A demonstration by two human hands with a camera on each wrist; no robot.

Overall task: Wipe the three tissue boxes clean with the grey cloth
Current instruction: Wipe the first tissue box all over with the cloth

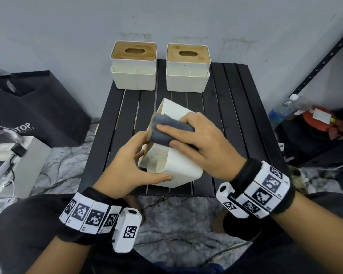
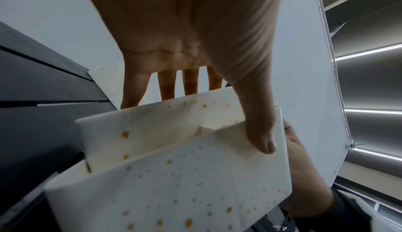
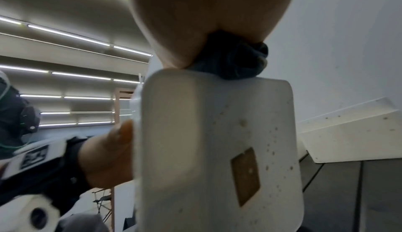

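Over the black slatted desk [image 1: 236, 115], the left hand [image 1: 127, 165] grips a tilted, speckled white tissue box [image 1: 172, 169] (thumb along its side). The right hand [image 1: 204, 147] presses the folded grey cloth [image 1: 166, 131] onto its upper edge. Two wooden-lidded tissue boxes [image 1: 134, 66] stand upright behind.

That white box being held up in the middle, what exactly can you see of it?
The held tissue box is white, smooth plastic by its look, with rounded corners, an outer pocket along one side and a wood-coloured lid edge. It is tipped over above the black slatted table and speckled with small yellowish-brown spots. The left hand grips its near end, and the right hand presses the grey cloth against it.
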